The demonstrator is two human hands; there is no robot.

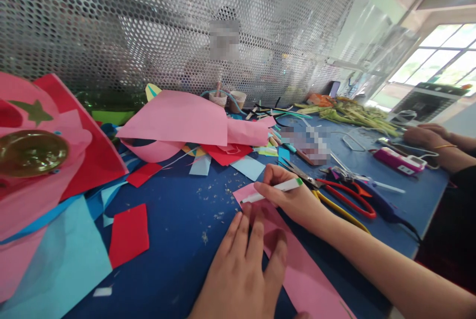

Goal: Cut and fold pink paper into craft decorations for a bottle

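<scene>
A strip of pink paper (305, 272) lies slantwise on the blue table (174, 239), running toward the bottom edge of the head view. My left hand (241, 264) rests flat on it, fingers stretched out and spread. Pinched in my right hand (284, 192) is a white marker pen (273, 190) with a green end. Its dark tip is at the paper's far end, just beyond my left fingertips. Red-handled scissors (347, 197) lie close beside my right forearm, with a yellow handle (340, 210) partly hidden behind it.
Pink sheets (178, 118) and red and blue paper scraps (130, 235) spread over the left side. A perforated metal screen (167, 26) closes off the back. At right are a glue gun (386, 205), a purple box (399, 160), dried husks (349, 113) and another person's hands (427, 135).
</scene>
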